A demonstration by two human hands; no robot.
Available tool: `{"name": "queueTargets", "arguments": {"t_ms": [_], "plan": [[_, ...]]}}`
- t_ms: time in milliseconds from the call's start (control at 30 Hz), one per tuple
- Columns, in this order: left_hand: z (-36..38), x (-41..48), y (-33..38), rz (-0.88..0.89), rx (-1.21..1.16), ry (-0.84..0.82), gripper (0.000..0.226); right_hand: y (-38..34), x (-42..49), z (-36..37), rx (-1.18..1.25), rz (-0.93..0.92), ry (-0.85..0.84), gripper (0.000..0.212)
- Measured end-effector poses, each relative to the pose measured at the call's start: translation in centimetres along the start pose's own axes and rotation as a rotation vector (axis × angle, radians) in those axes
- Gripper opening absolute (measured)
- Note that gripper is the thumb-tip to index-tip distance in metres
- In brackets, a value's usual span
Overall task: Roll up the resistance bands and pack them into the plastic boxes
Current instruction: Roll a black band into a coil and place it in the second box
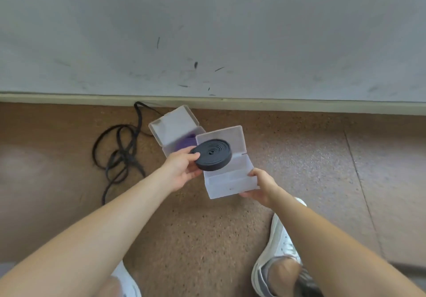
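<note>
A loose band (pixel 119 154) sprawls on the floor (pixel 311 158) at the left, reaching the skirting (pixel 299 105). The left hand (pixel 182 170) pinches a black coil (pixel 212 155) by its rim, tilted over the near box (pixel 230 181). Behind, the far box (pixel 175 126) holds a purple band (pixel 185 143). The right hand (pixel 262 185) grips the near box's right edge. Bare floor lies to the right.

The purple band (pixel 185 143) is mostly hidden behind the front box (pixel 230 184).
</note>
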State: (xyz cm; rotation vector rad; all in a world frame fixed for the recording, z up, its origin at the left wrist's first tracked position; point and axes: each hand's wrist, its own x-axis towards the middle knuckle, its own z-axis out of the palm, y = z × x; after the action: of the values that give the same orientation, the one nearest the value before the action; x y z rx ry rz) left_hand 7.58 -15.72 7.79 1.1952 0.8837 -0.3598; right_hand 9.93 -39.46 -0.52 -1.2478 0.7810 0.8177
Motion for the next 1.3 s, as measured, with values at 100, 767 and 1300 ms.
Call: {"name": "queueTargets", "arguments": {"t_ms": [100,767,1300], "plan": [[-0.7,0.1,-4.1,-0.085,0.020,-0.006,0.033,3.3,-1.1,0.6,-0.038,0.016,0.001,0.024],[-2.6,0.1,-13.2,-0.205,0.314,0.197,0.035,6.9,-1.3,3.1,-1.120,-0.370,-0.055,0.051],[-0.9,1.6,-16.1,-0.162,0.334,0.479,0.048,8.3,0.3,2.5,-1.326,-0.447,-0.127,0.047]]}}
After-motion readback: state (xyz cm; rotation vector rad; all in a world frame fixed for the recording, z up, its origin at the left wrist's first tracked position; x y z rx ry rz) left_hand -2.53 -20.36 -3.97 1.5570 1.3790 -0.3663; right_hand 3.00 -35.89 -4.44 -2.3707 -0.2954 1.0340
